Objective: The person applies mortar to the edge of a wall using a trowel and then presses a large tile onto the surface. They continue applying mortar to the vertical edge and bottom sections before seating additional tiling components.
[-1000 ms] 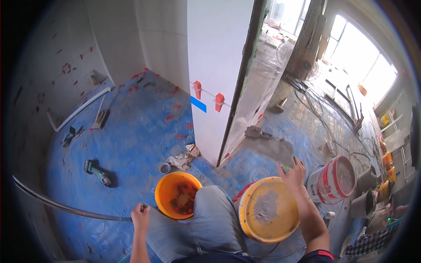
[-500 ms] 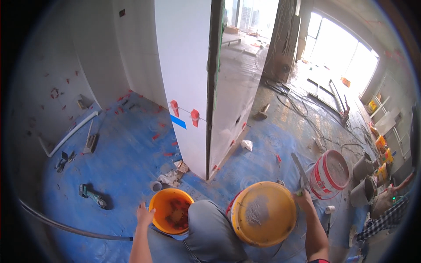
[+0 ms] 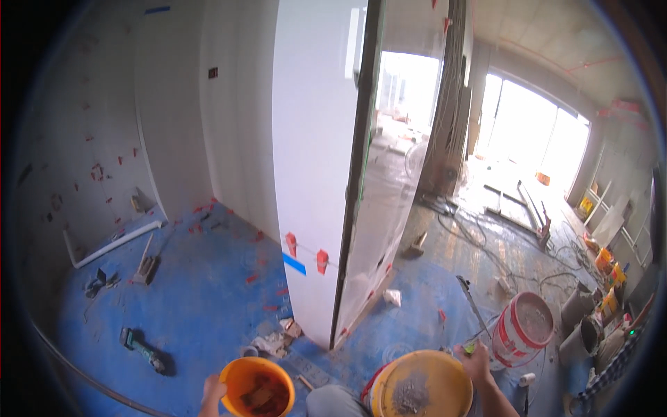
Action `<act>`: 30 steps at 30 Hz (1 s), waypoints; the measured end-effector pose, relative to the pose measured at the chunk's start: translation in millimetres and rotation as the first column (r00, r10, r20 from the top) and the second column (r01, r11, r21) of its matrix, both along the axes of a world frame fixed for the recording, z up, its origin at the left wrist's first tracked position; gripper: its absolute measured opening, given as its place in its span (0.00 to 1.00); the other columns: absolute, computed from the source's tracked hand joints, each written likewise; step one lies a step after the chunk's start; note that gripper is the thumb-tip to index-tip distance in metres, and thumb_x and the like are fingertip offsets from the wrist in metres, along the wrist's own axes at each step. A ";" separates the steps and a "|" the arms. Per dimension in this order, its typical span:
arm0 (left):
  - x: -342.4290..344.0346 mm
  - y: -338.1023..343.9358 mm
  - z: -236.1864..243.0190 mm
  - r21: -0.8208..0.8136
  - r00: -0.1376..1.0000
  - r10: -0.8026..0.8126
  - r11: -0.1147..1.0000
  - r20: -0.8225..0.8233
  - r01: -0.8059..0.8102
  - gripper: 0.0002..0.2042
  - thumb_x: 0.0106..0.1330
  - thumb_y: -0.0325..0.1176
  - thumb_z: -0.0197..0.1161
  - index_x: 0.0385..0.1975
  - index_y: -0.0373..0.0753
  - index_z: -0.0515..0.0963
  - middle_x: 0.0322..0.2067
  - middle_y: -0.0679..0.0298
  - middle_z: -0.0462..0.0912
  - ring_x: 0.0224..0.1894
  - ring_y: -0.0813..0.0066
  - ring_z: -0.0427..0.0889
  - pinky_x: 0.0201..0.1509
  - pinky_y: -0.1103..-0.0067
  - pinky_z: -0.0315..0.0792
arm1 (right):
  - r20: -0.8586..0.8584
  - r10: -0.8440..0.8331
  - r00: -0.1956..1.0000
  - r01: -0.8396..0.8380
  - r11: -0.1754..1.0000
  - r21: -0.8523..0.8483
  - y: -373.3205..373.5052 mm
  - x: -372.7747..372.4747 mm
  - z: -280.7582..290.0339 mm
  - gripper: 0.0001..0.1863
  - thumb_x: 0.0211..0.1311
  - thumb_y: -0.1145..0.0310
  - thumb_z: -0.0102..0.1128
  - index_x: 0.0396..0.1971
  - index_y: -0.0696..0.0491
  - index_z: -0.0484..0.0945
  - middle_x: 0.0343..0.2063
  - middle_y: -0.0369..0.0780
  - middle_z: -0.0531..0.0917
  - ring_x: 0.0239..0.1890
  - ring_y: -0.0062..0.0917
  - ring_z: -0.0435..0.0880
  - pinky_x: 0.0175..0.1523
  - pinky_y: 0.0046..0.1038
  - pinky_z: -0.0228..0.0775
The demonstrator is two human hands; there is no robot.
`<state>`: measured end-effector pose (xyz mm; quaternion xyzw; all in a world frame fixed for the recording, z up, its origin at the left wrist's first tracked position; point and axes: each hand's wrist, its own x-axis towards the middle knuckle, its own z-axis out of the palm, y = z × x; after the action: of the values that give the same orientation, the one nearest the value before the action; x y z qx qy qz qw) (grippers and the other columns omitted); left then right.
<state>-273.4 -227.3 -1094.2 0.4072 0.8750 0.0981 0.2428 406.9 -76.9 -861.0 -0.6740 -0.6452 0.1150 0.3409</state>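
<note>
My left hand [image 3: 212,390] is closed on the left rim of an orange bucket [image 3: 285,379]. Reddish-brown residue and a flat piece lie inside that bucket. In my right hand [image 3: 478,363] is a scraper with a green handle [image 3: 471,345] and a long, thin-looking blade [image 3: 475,306], which points up and away. Just left of this hand stands a larger bucket with a yellow lid [image 3: 445,389], grey mortar-like stuff lying on it. My knee [image 3: 337,401] is between the two buckets.
A white panel-clad wall corner [image 3: 316,139] rises ahead. A red-and-white bucket [image 3: 511,340] stands at right, near grey buckets [image 3: 582,337] and a person's checked sleeve [image 3: 611,365]. A teal power tool [image 3: 144,351] lies on blue floor sheeting [image 3: 201,306]. A hose [image 3: 83,379] curves at left.
My view has tilted upward, so the buckets appear lower. My left hand has gone from beside the orange bucket to gripping its rim. The right hand still holds the scraper.
</note>
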 end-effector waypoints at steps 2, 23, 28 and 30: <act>-47.2 -28.6 -21.9 -0.032 0.981 -0.003 0.999 -0.193 -0.003 0.13 0.55 0.32 0.58 0.39 0.36 0.81 0.41 0.46 0.83 0.49 0.47 0.80 0.53 0.62 0.75 | -0.088 0.110 0.990 -0.107 0.993 0.039 8.7 -40.3 33.2 0.21 0.54 0.58 0.69 0.40 0.58 0.75 0.31 0.51 0.83 0.36 0.51 0.81 0.42 0.44 0.72; 57.9 -166.8 62.5 0.463 0.970 0.228 0.871 -0.089 -0.163 0.22 0.64 0.39 0.63 0.56 0.34 0.73 0.51 0.36 0.75 0.56 0.39 0.71 0.63 0.60 0.64 | 0.027 0.348 0.937 -0.337 0.885 0.320 86.5 -270.1 23.9 0.21 0.66 0.57 0.55 0.46 0.60 0.72 0.38 0.57 0.80 0.43 0.55 0.78 0.49 0.48 0.70; 78.2 -190.4 101.3 0.532 0.900 0.426 0.785 -0.093 -0.317 0.27 0.65 0.41 0.62 0.55 0.23 0.69 0.53 0.34 0.72 0.57 0.39 0.69 0.64 0.60 0.63 | 0.028 0.332 0.943 -0.315 0.861 0.400 103.0 -286.3 62.1 0.20 0.66 0.57 0.53 0.46 0.60 0.72 0.40 0.58 0.79 0.42 0.56 0.77 0.48 0.50 0.69; 82.5 -190.0 102.8 0.580 0.875 0.482 0.727 -0.052 -0.367 0.29 0.67 0.43 0.61 0.56 0.22 0.66 0.55 0.35 0.70 0.58 0.40 0.68 0.64 0.60 0.61 | 0.036 0.330 0.943 -0.313 0.847 0.430 112.8 -285.6 88.3 0.20 0.66 0.57 0.53 0.46 0.60 0.72 0.40 0.58 0.79 0.42 0.56 0.77 0.48 0.51 0.69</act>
<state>-190.9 -417.3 -991.3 0.2553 0.8979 0.3587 -0.0034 121.3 35.8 -772.7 -0.4622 -0.7513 0.0386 0.4696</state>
